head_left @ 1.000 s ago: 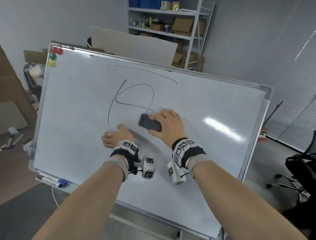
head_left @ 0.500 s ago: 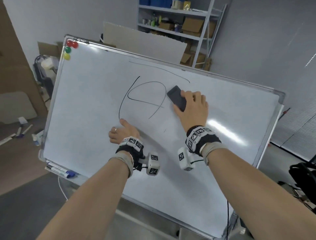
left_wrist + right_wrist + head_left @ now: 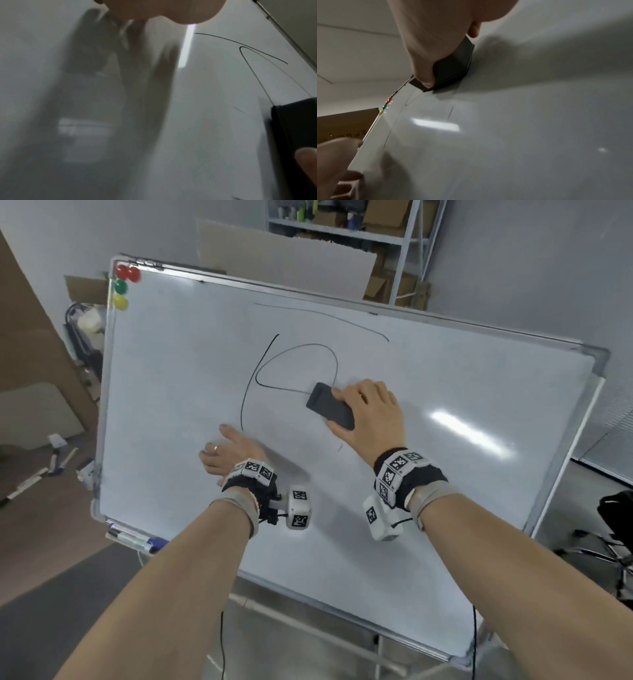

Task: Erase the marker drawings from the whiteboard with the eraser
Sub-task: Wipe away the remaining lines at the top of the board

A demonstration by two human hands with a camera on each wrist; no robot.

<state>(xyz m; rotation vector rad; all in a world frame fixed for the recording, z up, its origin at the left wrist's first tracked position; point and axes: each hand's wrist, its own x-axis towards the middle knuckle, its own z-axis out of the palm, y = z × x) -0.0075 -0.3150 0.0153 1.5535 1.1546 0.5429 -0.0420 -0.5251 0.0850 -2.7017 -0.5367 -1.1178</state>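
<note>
A tilted whiteboard on a stand carries thin black marker lines: a loop, a long stroke on its left and an arc above. My right hand grips a dark grey eraser and presses it flat on the board at the loop's lower right corner. The eraser shows under my fingers in the right wrist view, and its edge in the left wrist view. My left hand rests flat on the board below the long stroke, fingers straight. A short stroke lies below the eraser.
Red, green and yellow magnets sit in the board's top left corner. Markers lie in the tray at its lower left. Shelves with boxes stand behind; a dark chair is at the right, loose markers on the floor at the left.
My right hand slid the eraser up to the loop's right side, then back down to its lower right corner. The crossing stroke there is mostly gone. The left hand stayed on the board.
</note>
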